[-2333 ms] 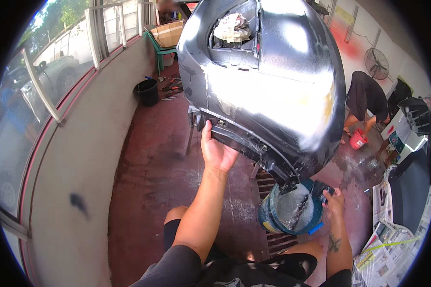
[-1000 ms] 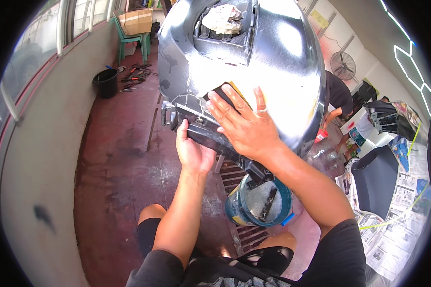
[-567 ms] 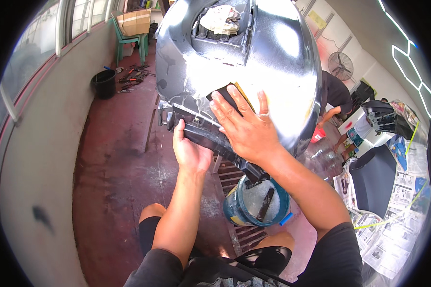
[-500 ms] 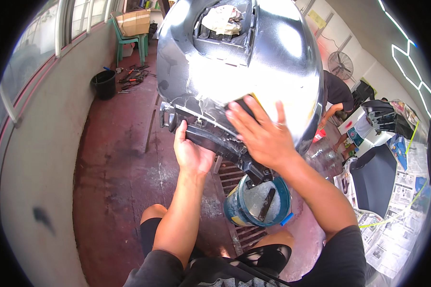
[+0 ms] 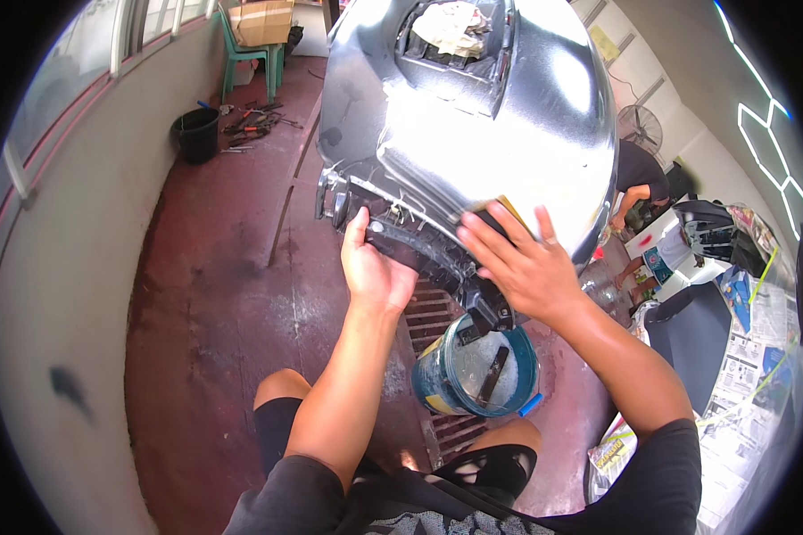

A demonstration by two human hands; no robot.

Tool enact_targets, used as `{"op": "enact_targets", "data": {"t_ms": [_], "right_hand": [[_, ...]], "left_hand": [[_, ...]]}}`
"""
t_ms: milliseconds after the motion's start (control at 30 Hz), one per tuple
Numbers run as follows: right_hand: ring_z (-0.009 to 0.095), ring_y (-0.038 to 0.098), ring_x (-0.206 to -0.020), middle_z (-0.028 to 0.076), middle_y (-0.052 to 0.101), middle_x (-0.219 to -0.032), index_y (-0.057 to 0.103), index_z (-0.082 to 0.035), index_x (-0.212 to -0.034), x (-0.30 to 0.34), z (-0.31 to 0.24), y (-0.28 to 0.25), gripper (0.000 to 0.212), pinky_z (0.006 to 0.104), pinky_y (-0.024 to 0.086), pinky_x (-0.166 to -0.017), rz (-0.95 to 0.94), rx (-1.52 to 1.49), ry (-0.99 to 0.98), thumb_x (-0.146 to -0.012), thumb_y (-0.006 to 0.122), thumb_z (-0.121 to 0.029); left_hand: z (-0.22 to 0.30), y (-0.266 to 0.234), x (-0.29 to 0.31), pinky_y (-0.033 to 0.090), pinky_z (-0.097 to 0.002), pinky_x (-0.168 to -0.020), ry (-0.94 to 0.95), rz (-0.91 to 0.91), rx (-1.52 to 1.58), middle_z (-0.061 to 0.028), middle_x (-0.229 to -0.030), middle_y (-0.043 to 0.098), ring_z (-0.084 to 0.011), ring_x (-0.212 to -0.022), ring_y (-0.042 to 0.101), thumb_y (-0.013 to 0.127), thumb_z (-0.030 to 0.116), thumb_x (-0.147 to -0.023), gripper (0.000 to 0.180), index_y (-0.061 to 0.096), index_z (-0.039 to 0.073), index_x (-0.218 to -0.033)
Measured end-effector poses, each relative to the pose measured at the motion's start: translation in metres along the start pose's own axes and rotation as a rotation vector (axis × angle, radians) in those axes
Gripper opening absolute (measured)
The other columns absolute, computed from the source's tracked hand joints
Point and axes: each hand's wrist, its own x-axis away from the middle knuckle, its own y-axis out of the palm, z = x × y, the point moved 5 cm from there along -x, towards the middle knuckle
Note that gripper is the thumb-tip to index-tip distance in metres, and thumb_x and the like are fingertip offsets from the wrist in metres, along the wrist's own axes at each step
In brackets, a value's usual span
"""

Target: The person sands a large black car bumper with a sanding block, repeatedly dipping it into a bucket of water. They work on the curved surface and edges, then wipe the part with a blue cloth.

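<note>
A large glossy black moulded panel, like a vehicle bumper (image 5: 352,116), stands in front of me, wet and glaring with reflected light. My left hand (image 5: 376,272) supports its lower edge from below, thumb up against the dark inner rim. Pressed on the panel's face near that edge, my right hand (image 5: 528,272) lies over a dark sanding pad (image 5: 491,220) with a yellowish side, fingers long and close together. Much of the pad is hidden under them. Crumpled whitish paper (image 5: 453,29) fills an opening at the panel's top.
Below the panel, a blue bucket (image 5: 433,383) of cloudy water holding a dark strip (image 5: 493,376) stands by a floor grating (image 5: 433,312). Left are a black bucket (image 5: 196,138), scattered tools (image 5: 257,123) and a green chair (image 5: 275,67). People work at right, near newspaper-covered parts (image 5: 740,392).
The panel appears shifted slightly right and up in view. My right hand and the pad have slid a little right and down; my left hand keeps its hold on the edge.
</note>
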Motion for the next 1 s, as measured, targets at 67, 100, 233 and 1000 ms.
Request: {"op": "enact_targets", "data": {"t_ms": [67,100,233,1000], "right_hand": [[0.020,0.029,-0.162,-0.006,0.043,-0.170,0.053,-0.023,-0.160,0.028,0.004,0.008,0.063,0.0658,-0.004,-0.130,-0.068,0.030,-0.018,-0.099,0.062,-0.040],[0.019,0.029,-0.162,-0.007,0.043,-0.170,0.052,-0.024,-0.160,0.024,0.003,0.009,0.063,0.0659,-0.004,-0.130,-0.050,0.033,-0.019,-0.100,0.062,-0.040],[0.018,0.027,-0.163,-0.008,0.042,-0.170,0.055,-0.024,-0.158,-0.069,-0.017,-0.007,0.060,0.0673,-0.003,-0.130,0.064,-0.064,0.030,-0.101,0.060,-0.039],[0.020,0.029,-0.162,-0.006,0.046,-0.168,0.057,-0.022,-0.156,-0.051,-0.002,-0.006,0.057,0.0679,-0.003,-0.129,0.040,0.040,-0.065,-0.100,0.057,-0.032]], "left_hand": [[-0.006,-0.003,0.000,0.042,-0.0518,-0.119,0.019,0.050,-0.015,-0.0147,-0.141,0.067,-0.0337,-0.131,0.062,0.049,0.039,-0.108,0.050,0.059,0.003,-0.141],[-0.006,-0.002,-0.001,0.042,-0.0517,-0.118,0.043,0.056,-0.019,-0.0146,-0.140,0.067,-0.0334,-0.130,0.062,0.049,0.039,-0.108,0.050,0.059,0.003,-0.140],[-0.010,-0.005,-0.002,0.043,-0.0516,-0.118,0.086,0.065,-0.059,-0.0143,-0.139,0.068,-0.0328,-0.130,0.062,0.048,0.040,-0.108,0.050,0.060,0.003,-0.140],[-0.011,-0.001,0.002,0.042,-0.0523,-0.119,0.103,0.101,-0.032,-0.0113,-0.144,0.066,-0.0314,-0.135,0.060,0.049,0.039,-0.108,0.048,0.060,0.007,-0.142]]}}
